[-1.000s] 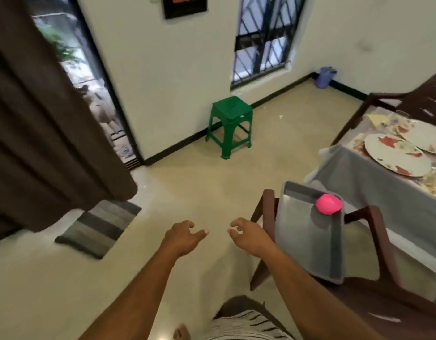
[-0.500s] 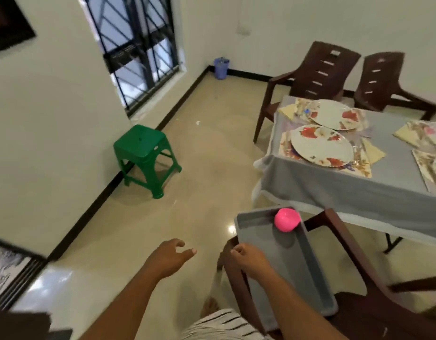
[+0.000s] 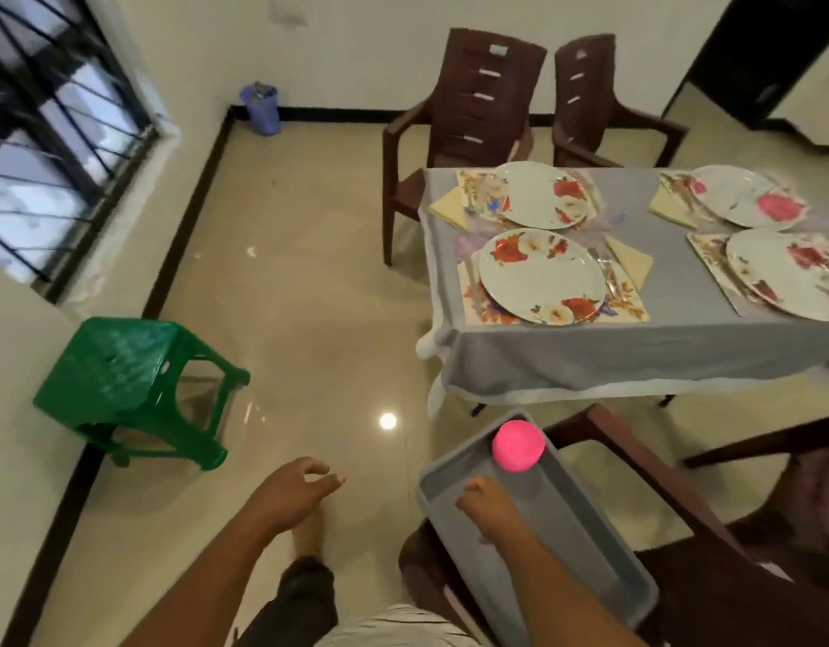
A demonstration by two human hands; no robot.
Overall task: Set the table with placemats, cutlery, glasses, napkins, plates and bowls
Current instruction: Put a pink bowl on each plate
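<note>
Head view shows us standing beside a grey plastic tray (image 3: 590, 544) that rests across the arms of a dark brown plastic chair (image 3: 711, 595), and we take this tray as our landmark. Our right hand (image 3: 489, 504) is over the tray's near-left part, inside its rim, with the fingers curled loosely inward and holding nothing; whether they touch the tray floor we cannot tell. A pink bowl (image 3: 517, 445) sits upside down at the tray's far end, just beyond our right hand and apart from it. Our left hand (image 3: 293, 490) hangs in the air to the left of the tray, over the glossy beige floor, its fingers loosely spread and relaxed, gripping nothing. Beyond the tray stands a table under a grey tablecloth (image 3: 636, 361). On the cloth, nearest the tray, a floral plate (image 3: 541, 275) lies on a floral placemat (image 3: 632, 305) with a pale yellow napkin (image 3: 629, 261) at its right side; the cutlery there is too blurred for us to sort. Farther from the tray a second floral plate (image 3: 541, 194) lies on its own mat, and to the right two more floral plates (image 3: 786, 273) sit on mats. Two brown chairs (image 3: 478, 114) stand at the table's far side. Well to the left of the tray a green plastic stool (image 3: 123, 366) stands by the wall, and a purple bin (image 3: 261, 108) sits in the far corner.
</note>
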